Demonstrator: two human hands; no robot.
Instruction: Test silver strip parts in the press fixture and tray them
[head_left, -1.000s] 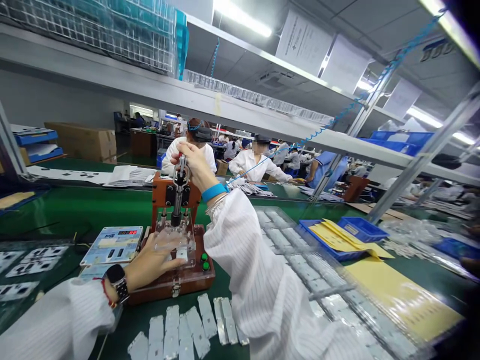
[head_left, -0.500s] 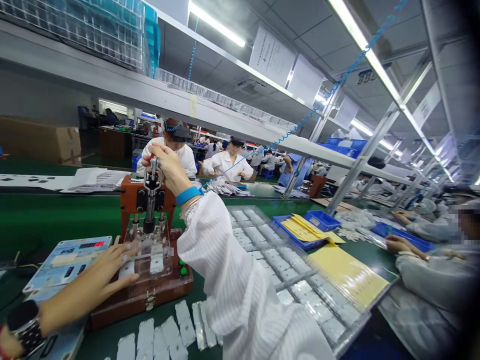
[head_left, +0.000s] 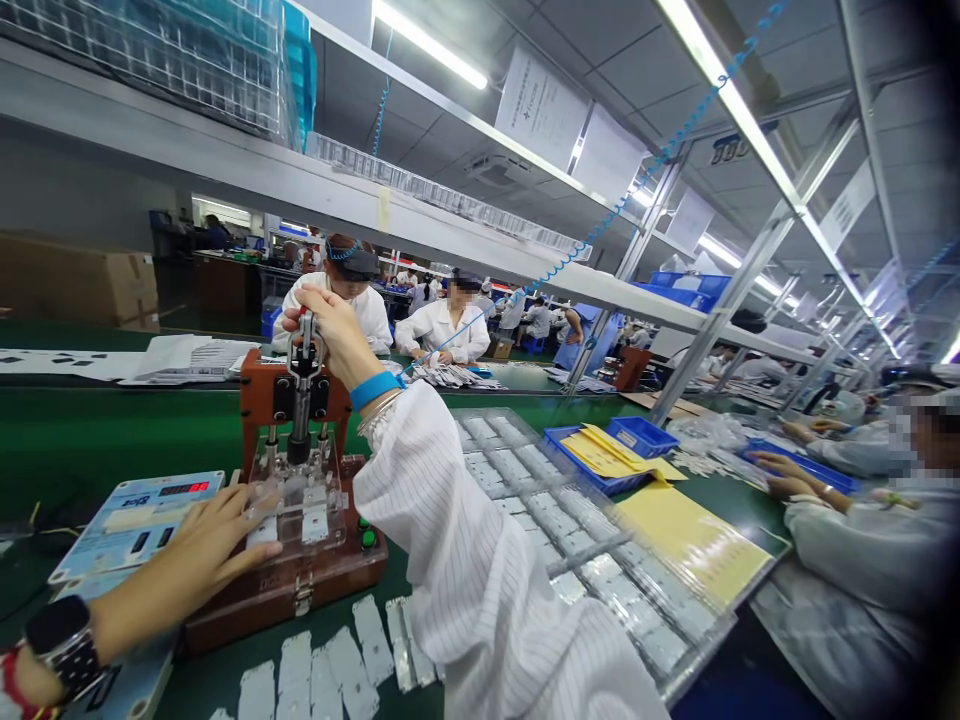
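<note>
– Since your view has swung right from a second ago, your left hand (head_left: pixel 217 530) has slid toward the left side of the press (head_left: pixel 298 450), baring more of a pale piece (head_left: pixel 315 528) sitting in it.

– And your right hand (head_left: pixel 328 328)?

– Clamped round the lever (head_left: pixel 305 355) up top, same as before. The left lies flattish, fingers spread, tips at the clear plate (head_left: pixel 336 502); can't tell if they touch it.

– What's around you, then?

– Green table (head_left: pixel 199 682), loose strips (head_left: pixel 326 680) in front of the press, a meter (head_left: pixel 142 520) to its left. Right of your sleeve (head_left: pixel 480 540) there's a big tray (head_left: pixel 699 657) of similar ones, then blue bins (head_left: pixel 641 445) and yellow sheets (head_left: pixel 694 540). White shelf (head_left: pixel 450 232) overhead, two people (head_left: pixel 446 325) in white across from you, and the co-worker (head_left: pixel 862 555) on your right is way more in view now.
</note>
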